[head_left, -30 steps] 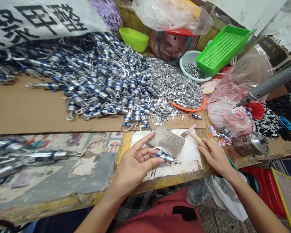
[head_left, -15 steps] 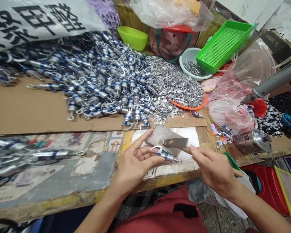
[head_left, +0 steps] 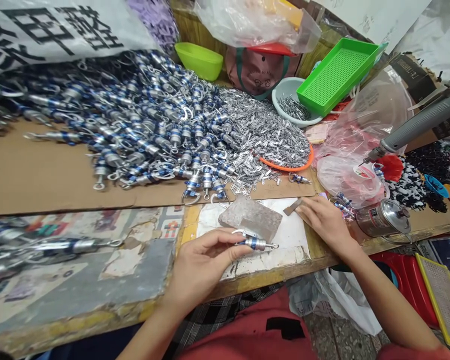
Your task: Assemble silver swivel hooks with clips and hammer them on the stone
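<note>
Between the thumb and fingers of my left hand [head_left: 206,257] is a silver-and-blue metal piece [head_left: 258,243] with a curved hook and a small end ring pointing right. It is in front of a grey stone block [head_left: 249,216] lying on a white sheet [head_left: 285,255]. To the right of the block, my right hand [head_left: 324,220] is closed on a flat-bladed tool [head_left: 292,206], whose blade points left over the sheet's edge; its handle is hidden under the hand.
A large heap of similar metal pieces [head_left: 146,130] covers the back left. Small metal plates [head_left: 277,140] pile up around an orange rim [head_left: 285,166]. A metal canister [head_left: 382,218] stands at the right, below a grey power tool [head_left: 420,127].
My right hand has moved away from the block, to the right and back, carrying the tool off the metal piece. My left hand still holds the piece, slightly lower left.
</note>
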`<move>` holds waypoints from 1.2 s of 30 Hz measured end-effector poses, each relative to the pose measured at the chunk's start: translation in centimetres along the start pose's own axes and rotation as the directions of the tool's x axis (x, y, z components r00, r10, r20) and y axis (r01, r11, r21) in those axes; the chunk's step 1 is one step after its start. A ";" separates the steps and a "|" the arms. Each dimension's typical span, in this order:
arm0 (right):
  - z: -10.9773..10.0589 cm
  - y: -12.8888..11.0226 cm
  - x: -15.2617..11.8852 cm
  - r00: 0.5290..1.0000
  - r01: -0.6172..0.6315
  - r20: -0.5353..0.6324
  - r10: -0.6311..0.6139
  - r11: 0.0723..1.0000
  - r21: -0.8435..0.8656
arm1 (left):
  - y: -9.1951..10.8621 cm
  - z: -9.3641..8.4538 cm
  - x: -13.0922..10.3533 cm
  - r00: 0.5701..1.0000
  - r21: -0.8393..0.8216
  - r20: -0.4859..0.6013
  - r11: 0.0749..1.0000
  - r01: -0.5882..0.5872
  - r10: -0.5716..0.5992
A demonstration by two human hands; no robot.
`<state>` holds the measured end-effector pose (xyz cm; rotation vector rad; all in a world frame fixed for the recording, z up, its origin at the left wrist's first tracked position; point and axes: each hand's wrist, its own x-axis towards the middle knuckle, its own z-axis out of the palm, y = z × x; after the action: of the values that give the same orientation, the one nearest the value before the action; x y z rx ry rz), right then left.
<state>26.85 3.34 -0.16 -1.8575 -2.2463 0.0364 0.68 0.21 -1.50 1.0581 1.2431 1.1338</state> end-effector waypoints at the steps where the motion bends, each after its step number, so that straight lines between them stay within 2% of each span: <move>1: 0.4 -0.9 1.6 1.000 0.011 -0.008 -0.011 1.000 -0.018 | -0.2 0.0 0.0 0.998 0.012 0.007 0.998 -0.062 0.062; 3: 1.4 -2.8 4.9 1.000 0.015 0.017 -0.014 0.999 -0.035 | -0.6 -0.1 -0.2 0.987 0.037 0.027 0.987 -0.159 0.158; 6: 2.8 -4.6 8.5 0.997 -0.015 0.071 0.020 0.997 -0.070 | -1.1 -0.3 -0.5 0.970 0.109 0.048 0.964 -0.241 0.237; 11: 3.1 -4.4 10.0 0.994 -0.037 0.105 0.042 0.998 -0.054 | -1.0 -0.4 -0.8 0.940 0.235 0.036 0.912 -0.337 0.338; 16: 1.2 -4.5 7.9 0.998 -0.040 0.059 0.034 0.994 0.099 | -0.7 -0.5 -0.7 0.917 0.159 0.094 0.904 -0.397 0.387; 18: 0.4 -5.6 5.8 1.000 0.006 0.022 -0.013 0.954 0.301 | -0.7 -0.6 -0.8 0.917 0.132 0.094 0.908 -0.397 0.387; 20: -0.3 -7.2 3.4 0.992 0.125 -0.051 -0.117 0.803 0.583 | -0.8 -0.6 -1.0 0.931 0.079 0.072 0.928 -0.363 0.358; 22: -0.8 -8.8 1.2 0.965 0.255 -0.153 -0.212 0.621 0.742 | -0.8 -0.5 -1.2 0.947 0.008 0.058 0.949 -0.316 0.315; 24: -1.1 -10.1 -0.2 0.946 0.319 -0.222 -0.236 0.559 0.765 | -0.5 -0.4 -1.3 0.952 -0.019 0.056 0.953 -0.301 0.302; 26: -1.3 -10.8 -0.8 0.949 0.313 -0.233 -0.211 0.559 0.768 | 0.0 -0.3 -1.4 0.942 0.023 0.061 0.943 -0.332 0.330; 29: -1.3 -11.1 -0.9 0.971 0.231 -0.157 -0.180 0.537 0.812 | 0.8 -0.3 -1.4 0.911 0.106 0.065 0.905 -0.412 0.407; 32: -1.0 -10.9 -1.0 0.978 0.186 -0.108 -0.180 0.501 0.845 | 1.4 -0.4 -1.4 0.895 0.104 0.069 0.889 -0.445 0.440; 34: -0.6 -10.6 -1.4 0.963 0.254 -0.162 -0.216 0.523 0.814 | 1.6 -0.5 -1.4 0.926 0.076 0.053 0.923 -0.378 0.375; 36: -0.2 -10.1 -2.0 0.909 0.413 -0.280 -0.309 0.577 0.705 | 1.6 -0.6 -1.4 0.968 0.031 0.041 0.968 -0.248 0.247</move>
<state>17.45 -0.61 1.32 -0.9032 -1.9993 0.6638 -0.04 -0.96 0.28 1.2823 1.1279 1.2785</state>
